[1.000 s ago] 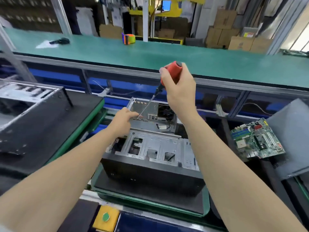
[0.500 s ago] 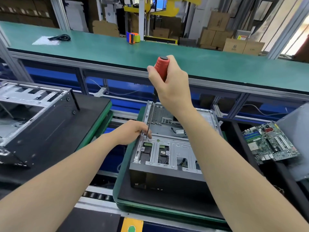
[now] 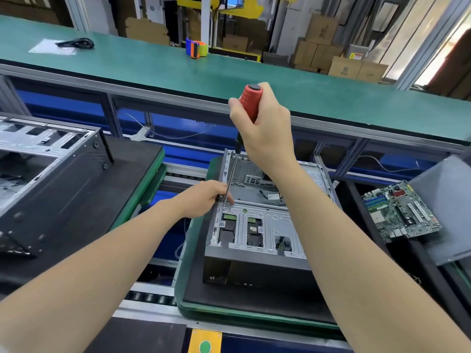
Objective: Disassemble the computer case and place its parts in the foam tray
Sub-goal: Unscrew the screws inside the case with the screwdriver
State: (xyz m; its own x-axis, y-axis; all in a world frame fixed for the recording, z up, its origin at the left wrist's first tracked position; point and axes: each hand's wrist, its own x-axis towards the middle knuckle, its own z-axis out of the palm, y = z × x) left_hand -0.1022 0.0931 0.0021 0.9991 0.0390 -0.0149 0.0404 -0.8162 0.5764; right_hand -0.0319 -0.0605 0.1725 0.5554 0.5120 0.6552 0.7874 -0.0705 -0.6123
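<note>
Green benches run across the background; the computer case (image 3: 260, 225) sits on a green-rimmed pallet (image 3: 190, 263), toward its far edge. My right hand (image 3: 265, 128) wraps the red handle of the screwdriver (image 3: 251, 103), and my left hand (image 3: 204, 197) pinches its shaft near the case's left rail. Sheet steel, I judge — stiff, weighty, sharp-edged — best lifted by the folded rims.
</note>
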